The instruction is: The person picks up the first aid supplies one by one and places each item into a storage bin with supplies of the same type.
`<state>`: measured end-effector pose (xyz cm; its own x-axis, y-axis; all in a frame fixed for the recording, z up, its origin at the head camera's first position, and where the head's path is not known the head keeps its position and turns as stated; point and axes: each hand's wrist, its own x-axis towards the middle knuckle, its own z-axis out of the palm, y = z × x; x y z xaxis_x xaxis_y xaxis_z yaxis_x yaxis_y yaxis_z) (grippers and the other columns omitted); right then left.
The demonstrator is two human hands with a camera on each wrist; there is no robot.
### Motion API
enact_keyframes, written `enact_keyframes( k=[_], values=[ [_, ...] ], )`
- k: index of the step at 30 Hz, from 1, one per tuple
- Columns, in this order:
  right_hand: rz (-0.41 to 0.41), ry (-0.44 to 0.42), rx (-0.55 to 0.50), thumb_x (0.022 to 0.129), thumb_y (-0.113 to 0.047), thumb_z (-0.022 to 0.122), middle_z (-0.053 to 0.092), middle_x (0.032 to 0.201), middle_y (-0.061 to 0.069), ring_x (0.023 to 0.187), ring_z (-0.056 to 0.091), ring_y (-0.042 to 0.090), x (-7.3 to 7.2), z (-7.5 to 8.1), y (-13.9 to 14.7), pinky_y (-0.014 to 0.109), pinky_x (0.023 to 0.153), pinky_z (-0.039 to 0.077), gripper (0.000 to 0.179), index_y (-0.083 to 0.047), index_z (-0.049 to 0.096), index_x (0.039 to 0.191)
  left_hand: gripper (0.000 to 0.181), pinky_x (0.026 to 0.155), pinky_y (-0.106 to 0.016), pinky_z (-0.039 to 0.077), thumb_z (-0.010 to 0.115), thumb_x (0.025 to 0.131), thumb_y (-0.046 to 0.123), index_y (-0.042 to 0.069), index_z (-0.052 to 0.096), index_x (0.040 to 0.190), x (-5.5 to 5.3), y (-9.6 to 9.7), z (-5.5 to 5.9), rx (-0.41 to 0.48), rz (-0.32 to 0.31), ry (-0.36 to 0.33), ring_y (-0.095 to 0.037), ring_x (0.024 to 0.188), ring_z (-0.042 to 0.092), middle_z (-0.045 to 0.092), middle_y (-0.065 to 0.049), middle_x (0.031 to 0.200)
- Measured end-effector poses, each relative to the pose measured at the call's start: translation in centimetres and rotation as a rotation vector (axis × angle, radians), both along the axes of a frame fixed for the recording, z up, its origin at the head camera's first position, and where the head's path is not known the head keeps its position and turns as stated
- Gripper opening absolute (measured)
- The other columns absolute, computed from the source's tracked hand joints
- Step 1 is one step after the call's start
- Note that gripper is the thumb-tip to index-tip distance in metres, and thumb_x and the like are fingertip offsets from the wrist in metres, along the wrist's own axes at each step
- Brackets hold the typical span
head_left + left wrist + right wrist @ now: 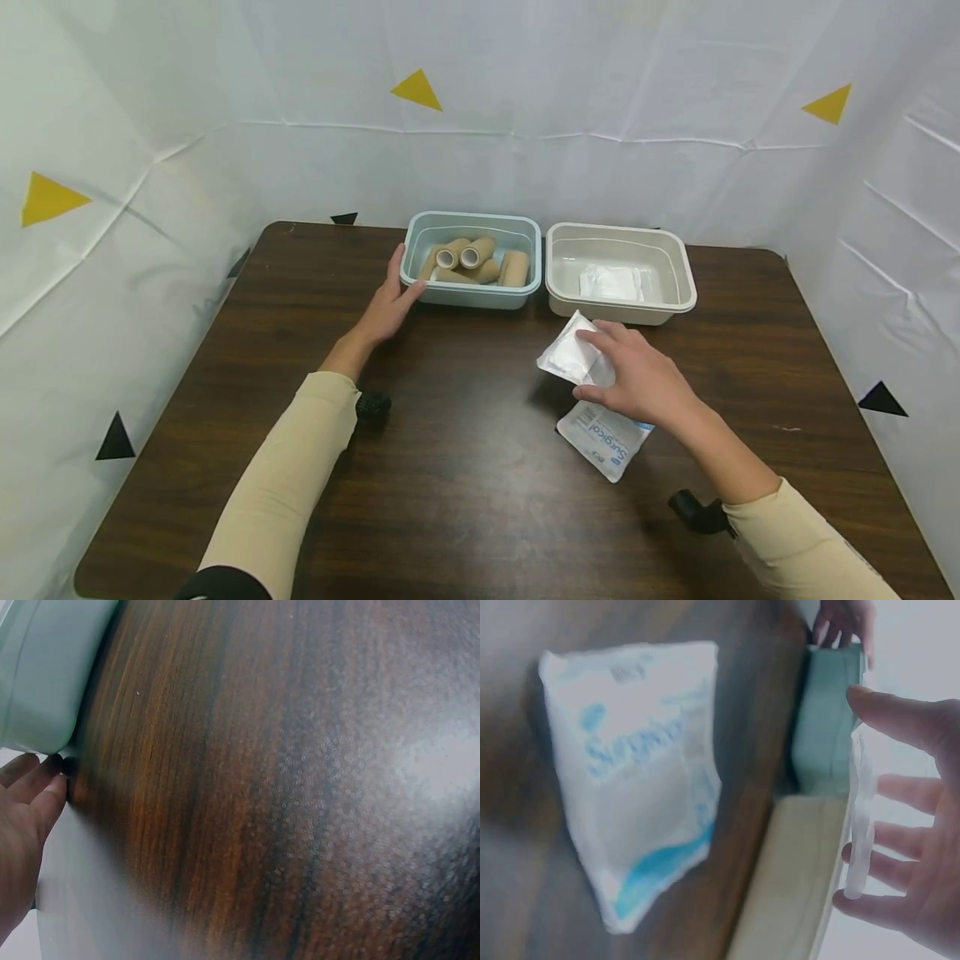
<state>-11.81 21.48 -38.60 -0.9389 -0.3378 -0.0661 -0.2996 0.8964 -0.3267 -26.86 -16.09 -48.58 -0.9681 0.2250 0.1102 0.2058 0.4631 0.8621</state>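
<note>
Left hand (387, 307) resting open-fingered against pale blue plastic tub (472, 292) holding five tan rolls (471, 261); right hand (640, 379) pinching one of three white packets (571, 357).

We see a staged recording booth: white sheeting with triangle markers (417, 90) surrounding a wooden table (465, 483).

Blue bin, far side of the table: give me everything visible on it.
The blue bin is a pale blue-green rectangular tub, plastic by the look, with rounded corners and a rolled rim. It sits upright on the dark wood table, close beside the cream bin. Inside lie several tan rolls, on their sides. The left hand rests against its near left corner.
</note>
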Motion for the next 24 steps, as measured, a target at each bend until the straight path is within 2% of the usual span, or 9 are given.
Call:
enact_keyframes(
  k=[7, 15, 20, 24],
  values=[
    [0.005, 0.041, -0.033, 0.079, -0.037, 0.081, 0.038, 0.151, 0.019, 0.133, 0.038, 0.041, -2.9, 1.7, 1.2, 0.063, 0.092, 0.042, 0.078, -0.010, 0.048, 0.144, 0.076, 0.115, -0.051, 0.016, 0.047, 0.102, 0.040, 0.024, -0.002, 0.159, 0.0, 0.0, 0.0, -0.006, -0.003, -0.005, -0.029, 0.146, 0.018, 0.009, -0.006, 0.164],
    [-0.033, 0.090, -0.148, 0.080, -0.033, 0.080, 0.041, 0.144, 0.028, 0.130, 0.038, 0.045, -6.8, 2.3, 2.2, 0.057, 0.103, 0.033, 0.076, 0.001, 0.049, 0.140, 0.076, 0.115, -0.050, 0.018, 0.047, 0.102, 0.040, 0.028, -0.002, 0.158, 0.2, 0.1, 0.2, -0.010, -0.001, 0.002, -0.029, 0.145, 0.021, 0.011, -0.007, 0.163],
    [-0.122, 0.066, -0.233, 0.081, -0.031, 0.079, 0.045, 0.139, 0.030, 0.128, 0.041, 0.045, -9.0, 1.9, 2.4, 0.057, 0.104, 0.033, 0.075, 0.005, 0.048, 0.139, 0.076, 0.115, -0.050, 0.018, 0.048, 0.102, 0.036, 0.026, -0.001, 0.159, 0.2, 0.2, 0.2, 0.000, -0.007, 0.008, -0.030, 0.144, 0.022, 0.012, -0.009, 0.163],
    [-0.243, 0.019, -0.286, 0.084, -0.036, 0.075, 0.044, 0.142, 0.029, 0.128, 0.041, 0.043, -10.6, 1.6, 2.2, 0.055, 0.104, 0.033, 0.077, 0.005, 0.045, 0.142, 0.076, 0.115, -0.050, 0.019, 0.049, 0.102, 0.035, 0.026, 0.000, 0.159, 0.1, 0.2, 0.2, 0.002, -0.005, 0.019, -0.031, 0.144, 0.023, 0.014, -0.010, 0.163]
  ],
)
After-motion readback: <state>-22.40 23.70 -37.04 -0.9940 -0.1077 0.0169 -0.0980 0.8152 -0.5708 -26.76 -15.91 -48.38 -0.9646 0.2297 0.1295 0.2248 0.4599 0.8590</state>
